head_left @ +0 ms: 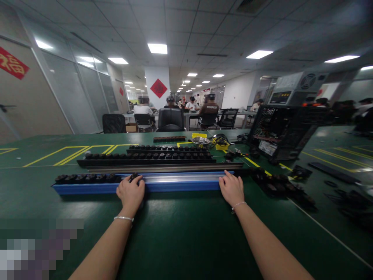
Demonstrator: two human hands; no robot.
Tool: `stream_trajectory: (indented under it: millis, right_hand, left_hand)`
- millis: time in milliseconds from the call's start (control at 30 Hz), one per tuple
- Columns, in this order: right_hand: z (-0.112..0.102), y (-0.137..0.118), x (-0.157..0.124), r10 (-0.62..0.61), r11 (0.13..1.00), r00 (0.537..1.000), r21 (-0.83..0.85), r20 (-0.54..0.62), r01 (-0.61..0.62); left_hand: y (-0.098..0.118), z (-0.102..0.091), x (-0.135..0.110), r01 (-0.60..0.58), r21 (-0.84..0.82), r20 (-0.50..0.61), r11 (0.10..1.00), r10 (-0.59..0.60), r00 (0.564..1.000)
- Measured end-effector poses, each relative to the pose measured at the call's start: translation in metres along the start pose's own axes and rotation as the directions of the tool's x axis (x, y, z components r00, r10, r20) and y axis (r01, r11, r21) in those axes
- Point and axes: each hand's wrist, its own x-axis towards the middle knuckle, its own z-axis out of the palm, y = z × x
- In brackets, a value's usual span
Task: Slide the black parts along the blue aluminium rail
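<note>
A long blue rail with a shiny metal channel lies across the green table in front of me. Black round-topped parts sit in a row along its left half. My left hand is over the middle of the rail, its fingers around a small black part at the end of that row; the fingers partly hide it. At the rail's right end, my right hand grips the edge, fingers over the top and thumb at the near side.
Behind the blue rail lie a grey-brown rail and black rails filled with similar parts. A metal bowl stands farther back. On the right are an open computer case and loose black parts. People sit at far desks.
</note>
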Motion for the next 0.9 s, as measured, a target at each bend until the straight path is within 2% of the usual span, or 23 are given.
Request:
stream_trajectory:
  millis: [633, 900]
  right_hand:
    - [-0.0018, -0.0004, 0.0001, -0.002, 1.0, 1.0, -0.013, 0.019, 0.002]
    - [0.0006, 0.0003, 0.0002, -0.004, 1.0, 1.0, -0.008, -0.006, 0.004]
  left_hand:
    - [0.0051, -0.0014, -0.0016, -0.006, -0.02, 0.036, 1.0, 0.007, 0.999]
    - [0.004, 0.0015, -0.0033, -0.034, -0.002, 0.017, 0.999, 0.034, 0.999]
